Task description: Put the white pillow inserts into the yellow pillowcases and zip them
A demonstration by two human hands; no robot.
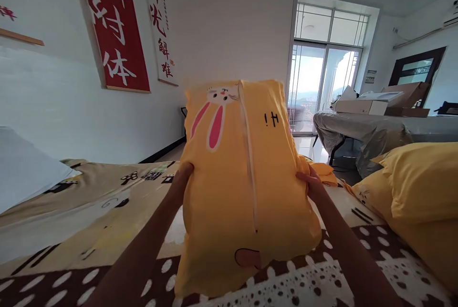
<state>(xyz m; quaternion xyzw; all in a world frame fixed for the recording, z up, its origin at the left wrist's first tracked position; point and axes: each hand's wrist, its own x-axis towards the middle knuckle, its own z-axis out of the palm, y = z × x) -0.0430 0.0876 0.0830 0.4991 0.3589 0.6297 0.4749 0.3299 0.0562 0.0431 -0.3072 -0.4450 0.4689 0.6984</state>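
I hold a yellow pillow (232,178) upright in front of me, above the bed. Its cover shows a white rabbit with pink ears near the top and a zip line down the middle. My left hand (183,173) grips the pillow's left edge, fingers tucked behind the fabric. My right hand (310,183) clasps the right edge, thumb on the front. The pillow's lower end rests close to the bedspread (107,192).
A second yellow pillow (418,192) lies on the bed at right, a white pillow (25,164) at left. Red and white banners (118,25) hang on the left wall. A covered table (375,130) with cardboard boxes stands by the glass door (322,87).
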